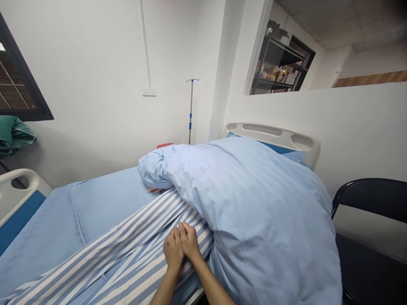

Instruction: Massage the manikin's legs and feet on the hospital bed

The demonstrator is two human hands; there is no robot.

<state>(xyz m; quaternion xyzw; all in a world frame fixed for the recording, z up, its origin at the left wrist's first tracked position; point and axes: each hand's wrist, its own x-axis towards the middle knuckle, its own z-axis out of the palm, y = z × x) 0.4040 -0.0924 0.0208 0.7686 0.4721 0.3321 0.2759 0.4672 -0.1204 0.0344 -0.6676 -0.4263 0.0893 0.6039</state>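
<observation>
My left hand (173, 249) and my right hand (190, 240) lie side by side on a blue-and-white striped cloth (127, 258), touching each other. The cloth looks like patient clothing or a striped sheet, and I cannot tell which. To the right of my hands, a bulky pale blue quilt (263, 224) rises in a heap and hides what lies under it. Another person's fingers (154, 190) show beneath the quilt's rolled edge, beyond my hands. A plain light blue bed sheet (108, 201) covers the mattress on the left.
The bed has a white headboard (270, 137) and a white-and-blue side rail (19, 199). A black folding chair (369, 199) stands close on the right. An IV pole (191, 110) rises behind the bed. A green cloth (14, 135) hangs by a window (15, 72).
</observation>
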